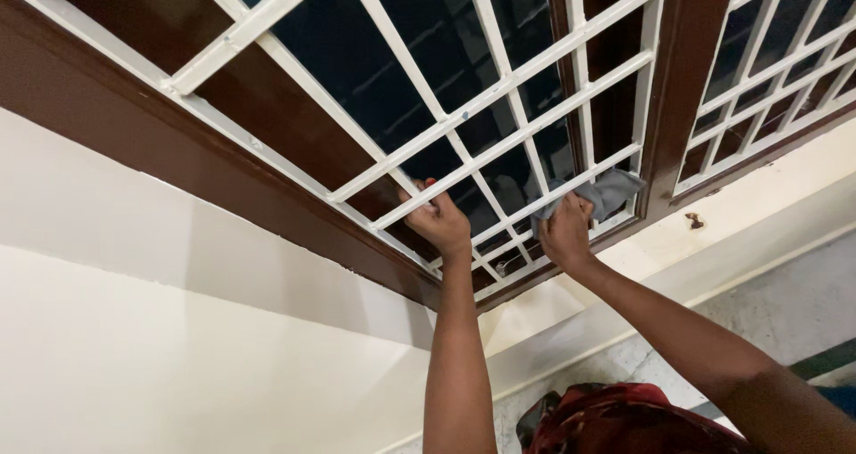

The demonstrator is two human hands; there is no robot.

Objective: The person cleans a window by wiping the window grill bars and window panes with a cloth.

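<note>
Red patterned clothing [615, 418] lay nearest the camera, below both raised forearms. Further left ran the cream wall [134, 347] and the brown window frame [116, 119]. The left hand [437, 222] was curled tight round a bar of the white window grille [499, 88], with nothing else in it. To its right, the right hand [566, 231] was closed on a bunched grey cloth [611, 191], pressed against a lower bar near the brown upright. Judging by this, wiping well meant wrapping the cloth round each bar and keeping the left hand braced.

Narrow gaps between white grille bars [499, 88]
</note>
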